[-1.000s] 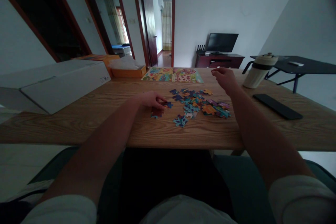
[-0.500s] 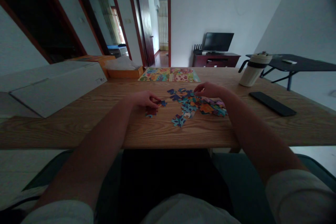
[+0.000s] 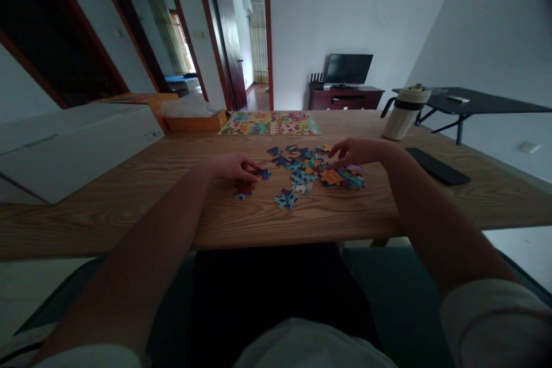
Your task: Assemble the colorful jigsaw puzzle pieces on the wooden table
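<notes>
Table [image 3: 245,224], left hand [image 3: 234,166] partly hiding puzzle pieces [image 3: 244,188], right hand [image 3: 357,151] over pile [image 3: 307,170], both loosely curled, hold unclear

Your left hand [image 3: 235,167] partly hides a blue puzzle piece [image 3: 265,174], your right hand [image 3: 356,151] obscures part of the puzzle pile [image 3: 307,168], and the view's left edge truncates the white box [image 3: 86,135].
</notes>
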A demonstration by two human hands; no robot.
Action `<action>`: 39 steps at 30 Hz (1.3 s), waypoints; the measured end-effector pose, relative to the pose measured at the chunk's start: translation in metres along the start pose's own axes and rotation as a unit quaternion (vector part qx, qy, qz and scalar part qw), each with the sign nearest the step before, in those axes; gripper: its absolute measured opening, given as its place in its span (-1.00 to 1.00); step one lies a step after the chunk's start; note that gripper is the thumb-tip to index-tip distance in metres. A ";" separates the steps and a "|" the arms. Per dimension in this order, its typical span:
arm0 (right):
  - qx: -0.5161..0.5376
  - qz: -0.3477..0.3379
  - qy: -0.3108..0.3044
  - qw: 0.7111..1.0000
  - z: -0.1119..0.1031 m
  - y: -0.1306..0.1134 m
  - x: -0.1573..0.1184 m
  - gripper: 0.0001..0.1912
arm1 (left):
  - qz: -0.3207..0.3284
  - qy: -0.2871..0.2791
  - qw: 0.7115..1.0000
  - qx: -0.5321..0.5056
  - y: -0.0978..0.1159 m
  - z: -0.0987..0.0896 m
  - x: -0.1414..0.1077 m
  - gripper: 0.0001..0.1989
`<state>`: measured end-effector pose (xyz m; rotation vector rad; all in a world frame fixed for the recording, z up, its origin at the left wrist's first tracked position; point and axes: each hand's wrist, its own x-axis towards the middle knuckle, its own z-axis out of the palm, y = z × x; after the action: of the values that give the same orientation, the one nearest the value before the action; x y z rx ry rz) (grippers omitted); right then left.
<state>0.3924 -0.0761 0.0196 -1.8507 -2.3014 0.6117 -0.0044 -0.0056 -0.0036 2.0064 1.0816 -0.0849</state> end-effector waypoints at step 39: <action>0.061 0.169 0.163 0.970 0.019 0.059 -0.008 -0.61 | -0.007 0.010 1.000 0.025 0.000 -0.001 0.000 -0.13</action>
<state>0.4416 -0.0783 -0.0197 -2.1164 -1.7235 0.4325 -0.0049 -0.0045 -0.0031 2.0479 1.1168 -0.1001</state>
